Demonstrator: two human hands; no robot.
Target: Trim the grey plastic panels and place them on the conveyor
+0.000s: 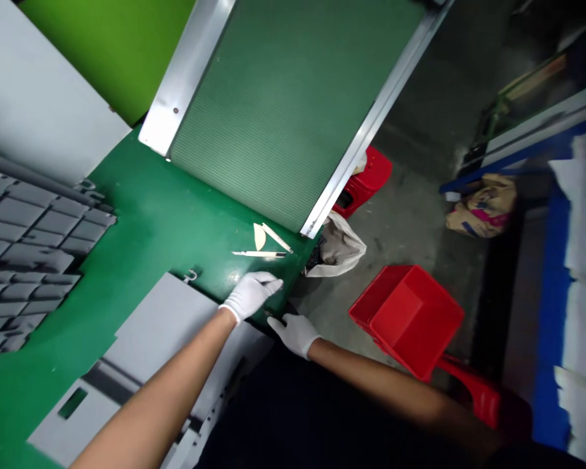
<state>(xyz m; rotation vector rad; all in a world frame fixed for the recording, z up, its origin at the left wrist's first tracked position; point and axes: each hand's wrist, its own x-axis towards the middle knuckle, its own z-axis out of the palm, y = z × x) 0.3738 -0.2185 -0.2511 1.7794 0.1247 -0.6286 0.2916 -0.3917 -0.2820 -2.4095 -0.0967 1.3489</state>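
Note:
My left hand [252, 295], in a white glove, is over the green table's near edge, its fingers pressed together. Whatever they may pinch is hidden. Just below it, my right hand [297, 335], also gloved, has its fingers closed near a small dark tip [267, 313] that I cannot make out. Beyond my left hand lies a slim pen-like knife [258, 254] with a pointed end. Beside it are a cream half-round piece [260, 237] and a thin white stick [277, 237]. A flat grey plastic panel [161, 319] with cut-outs lies under my left forearm.
A green conveyor belt [283, 111] with metal side rails ends at the green table [141, 215]. Stacked grey ribbed panels [29, 241] are at the left. On the floor to the right are a white sack [344, 251], a red bin [405, 319] and a brown bag [483, 205].

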